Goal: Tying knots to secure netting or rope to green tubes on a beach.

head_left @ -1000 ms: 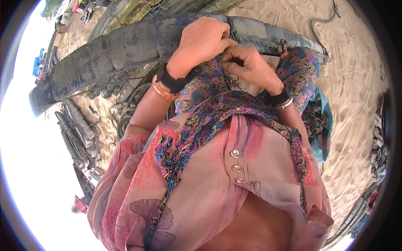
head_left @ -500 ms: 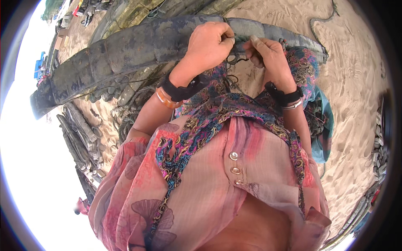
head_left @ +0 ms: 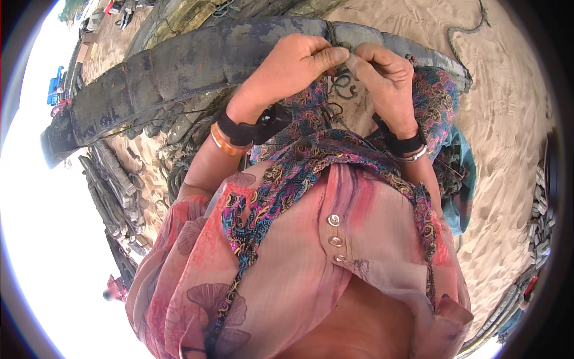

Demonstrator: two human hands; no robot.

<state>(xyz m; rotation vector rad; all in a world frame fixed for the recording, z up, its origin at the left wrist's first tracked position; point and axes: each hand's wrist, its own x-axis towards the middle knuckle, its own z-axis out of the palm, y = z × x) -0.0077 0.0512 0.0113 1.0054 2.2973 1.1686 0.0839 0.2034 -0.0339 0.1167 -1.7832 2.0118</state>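
A long, dark, worn tube-shaped float (head_left: 179, 67) lies in an arc across the sand in front of me, with a dark cord (head_left: 344, 88) tied around it at the middle. Over that spot my left hand (head_left: 290, 67) is closed, thumb and forefinger pinched together. Its fingertips meet those of my right hand (head_left: 385, 81), which is also bent into a pinch. The cord runs from the float to the fingertips, and its loose curled end hangs just below them. The exact grip on the cord is partly hidden by the fingers.
More weathered floats (head_left: 185, 23) lie beyond the dark one. Tangled rope and netting (head_left: 185, 158) sit to the left, near a stack of long dark pieces (head_left: 113, 188). A teal bag (head_left: 459, 179) stands by my right leg. A rope (head_left: 457, 33) trails over the sand at far right.
Both hands have come together, the fingertips now meeting where a gap was before. The left hand has turned, thumb pointing right, and the loose cord end has curled lower.
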